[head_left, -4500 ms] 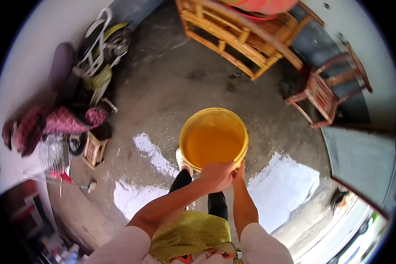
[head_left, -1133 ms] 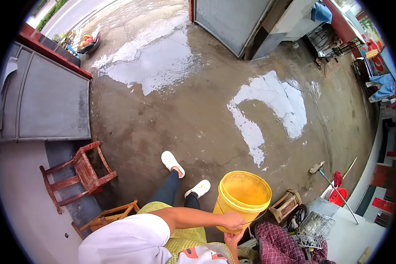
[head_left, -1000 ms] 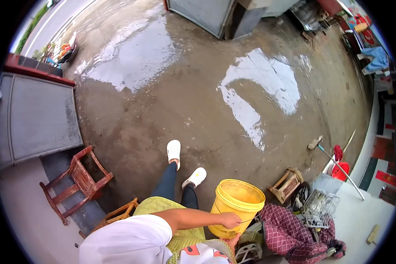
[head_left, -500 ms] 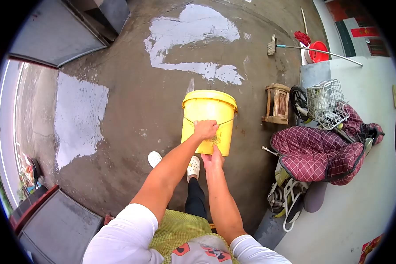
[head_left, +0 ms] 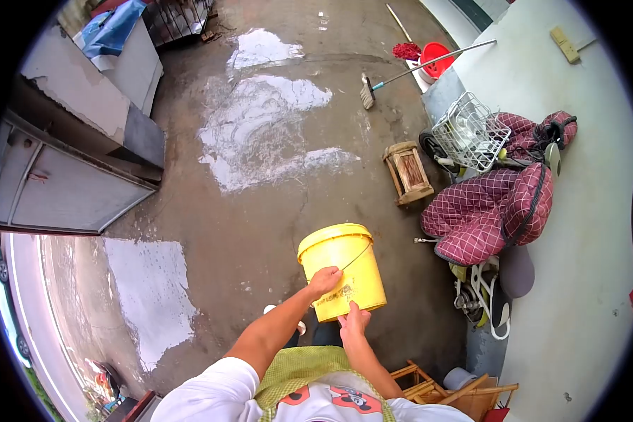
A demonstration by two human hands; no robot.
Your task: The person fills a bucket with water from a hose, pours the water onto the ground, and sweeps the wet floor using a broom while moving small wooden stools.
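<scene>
A yellow plastic bucket point(head_left: 346, 271) with a thick rim hangs in front of my body, tilted, its mouth facing away from me. My left hand point(head_left: 325, 281) is closed at its near side, on the thin wire handle. At the lower edge of the bucket, my right hand point(head_left: 356, 320) grips the base. The inside of the bucket is hidden from this angle. Beyond it lies wet concrete floor point(head_left: 239, 218) with a bright, rippled water patch point(head_left: 267, 133).
On the right, a wooden stool point(head_left: 408, 174) lies near a scooter with a quilted maroon cover point(head_left: 485, 211) and wire basket point(head_left: 471, 130). Behind are a long-handled brush point(head_left: 368, 91), red mop head point(head_left: 406, 50) and red basin point(head_left: 437, 60). A metal door point(head_left: 77, 186) stands left.
My view has turned and shifted, with more far floor showing. The bucket sits lower in view and leans more, still in both hands. The far water patch now looks swirled and rippled.
</scene>
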